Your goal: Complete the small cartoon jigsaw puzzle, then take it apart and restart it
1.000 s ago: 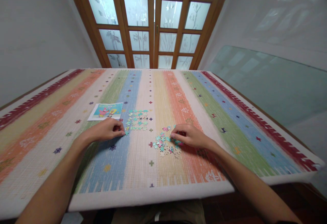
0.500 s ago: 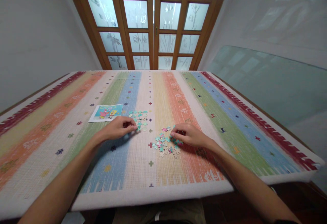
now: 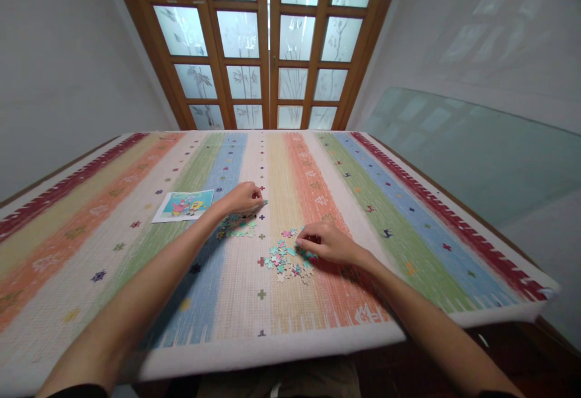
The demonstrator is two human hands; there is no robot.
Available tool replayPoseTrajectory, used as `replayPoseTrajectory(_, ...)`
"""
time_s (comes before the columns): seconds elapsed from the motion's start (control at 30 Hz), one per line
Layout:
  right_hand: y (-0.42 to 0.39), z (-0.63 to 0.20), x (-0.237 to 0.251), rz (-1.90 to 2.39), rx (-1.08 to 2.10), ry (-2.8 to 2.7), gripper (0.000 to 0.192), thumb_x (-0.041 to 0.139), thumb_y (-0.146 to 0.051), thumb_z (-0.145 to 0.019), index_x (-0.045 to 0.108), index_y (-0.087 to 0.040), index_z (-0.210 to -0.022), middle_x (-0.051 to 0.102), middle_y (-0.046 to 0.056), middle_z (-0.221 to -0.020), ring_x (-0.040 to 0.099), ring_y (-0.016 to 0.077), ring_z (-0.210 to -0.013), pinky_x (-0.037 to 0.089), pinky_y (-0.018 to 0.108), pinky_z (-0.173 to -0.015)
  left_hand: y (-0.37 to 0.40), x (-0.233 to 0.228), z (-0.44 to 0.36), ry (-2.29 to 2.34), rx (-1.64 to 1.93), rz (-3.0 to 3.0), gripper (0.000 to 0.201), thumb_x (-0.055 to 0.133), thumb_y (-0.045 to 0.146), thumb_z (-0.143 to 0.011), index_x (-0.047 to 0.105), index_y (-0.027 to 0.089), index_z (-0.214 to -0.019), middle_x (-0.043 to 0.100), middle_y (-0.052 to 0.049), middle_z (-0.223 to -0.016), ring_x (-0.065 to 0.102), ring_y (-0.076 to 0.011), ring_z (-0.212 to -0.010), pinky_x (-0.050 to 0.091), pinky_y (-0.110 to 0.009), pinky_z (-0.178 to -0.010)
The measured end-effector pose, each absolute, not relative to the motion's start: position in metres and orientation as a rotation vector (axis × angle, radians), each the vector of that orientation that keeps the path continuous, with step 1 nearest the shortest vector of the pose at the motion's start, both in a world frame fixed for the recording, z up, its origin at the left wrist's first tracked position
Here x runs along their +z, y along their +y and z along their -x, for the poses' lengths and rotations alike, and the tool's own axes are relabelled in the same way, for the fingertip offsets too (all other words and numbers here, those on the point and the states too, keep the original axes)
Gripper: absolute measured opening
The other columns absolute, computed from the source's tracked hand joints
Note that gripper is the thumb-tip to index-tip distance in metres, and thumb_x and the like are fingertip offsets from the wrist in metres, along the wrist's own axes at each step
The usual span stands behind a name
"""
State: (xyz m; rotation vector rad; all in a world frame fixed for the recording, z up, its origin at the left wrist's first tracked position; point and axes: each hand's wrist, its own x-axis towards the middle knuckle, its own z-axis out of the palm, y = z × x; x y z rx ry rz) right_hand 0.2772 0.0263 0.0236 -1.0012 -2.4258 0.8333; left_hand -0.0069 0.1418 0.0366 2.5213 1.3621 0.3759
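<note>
Left hand [image 3: 245,197]: fingers narrow, pinching a small teal puzzle piece [image 3: 265,202] at the far right edge of the partly laid-out pieces [image 3: 241,229]. The hand and wrist hide some of these. Right hand [image 3: 329,242]: fingers close together at the right side of the loose pile [image 3: 282,260]; cannot tell whether they grip a piece. The pile lies right of the laid-out pieces, on the striped, cloth-covered worktop [image 3: 240,313]. A picture card [image 3: 184,205] lies flat to the left, beside the left forearm.
</note>
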Motion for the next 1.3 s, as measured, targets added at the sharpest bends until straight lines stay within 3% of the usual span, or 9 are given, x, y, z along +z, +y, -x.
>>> replayPoseTrajectory(0.2, 0.025, -0.276, 0.026, 0.997, 0.814, -2.443, 0.021, 0.058, -0.028, -0.097, 0.072, -0.021, -0.082, 0.072, 0.006, -0.078, 0.06, 0.0165, -0.067, 0.043, 0.032, -0.065, 0.158, 0.032, 0.007, 1.372, 0.341, -2.56, 0.018, 0.063, 0.027, -0.075, 0.074, 0.016, -0.066, 0.067, -0.007, -0.066, 0.057, -0.0192, -0.066, 0.039, -0.031, -0.067)
replayPoseTrajectory(0.37, 0.024, -0.276, 0.027, 0.975, 0.803, -2.446, 0.023, 0.057, -0.029, -0.097, 0.072, -0.02, -0.081, 0.073, 0.006, -0.079, 0.061, 0.0172, -0.069, 0.043, 0.032, -0.067, 0.161, 0.031, 0.008, 1.346, 0.349, -2.592, 0.017, 0.067, 0.029, -0.075, 0.075, 0.016, -0.067, 0.067, -0.007, -0.072, 0.059, -0.0208, -0.074, 0.041, -0.032, -0.073)
replayPoseTrajectory(0.67, 0.025, -0.278, 0.027, 1.014, 0.826, -2.431, 0.024, 0.055, -0.031, -0.097, 0.072, -0.02, -0.084, 0.072, 0.006, -0.079, 0.06, 0.0166, -0.068, 0.043, 0.032, -0.067, 0.16, 0.035, 0.014, 1.247, 0.347, -2.596, 0.021, 0.073, 0.035, -0.078, 0.08, 0.02, -0.091, 0.068, -0.007, -0.088, 0.061, -0.022, -0.085, 0.045, -0.031, -0.082)
replayPoseTrajectory(1.1, 0.029, -0.28, 0.028, 1.038, 0.807, -2.438, 0.023, 0.056, -0.031, -0.096, 0.072, -0.021, -0.083, 0.07, 0.005, -0.075, 0.057, 0.0165, -0.064, 0.043, 0.032, -0.064, 0.154, 0.035, 0.016, 1.293, 0.357, -2.547, 0.017, 0.076, 0.033, -0.073, 0.078, 0.02, -0.084, 0.067, -0.006, -0.082, 0.06, -0.0215, -0.078, 0.043, -0.03, -0.077)
replayPoseTrajectory(1.3, 0.028, -0.283, 0.029, 0.955, 0.828, -2.498, 0.006, 0.07, -0.025, -0.086, 0.075, -0.021, -0.087, 0.07, 0.004, -0.079, 0.059, 0.0165, -0.07, 0.045, 0.032, -0.069, 0.138, 0.041, 0.014, 1.323, 0.428, -2.52, 0.024, 0.068, 0.031, -0.083, 0.075, 0.015, -0.101, 0.067, -0.006, -0.084, 0.059, -0.0203, -0.078, 0.043, -0.031, -0.079)
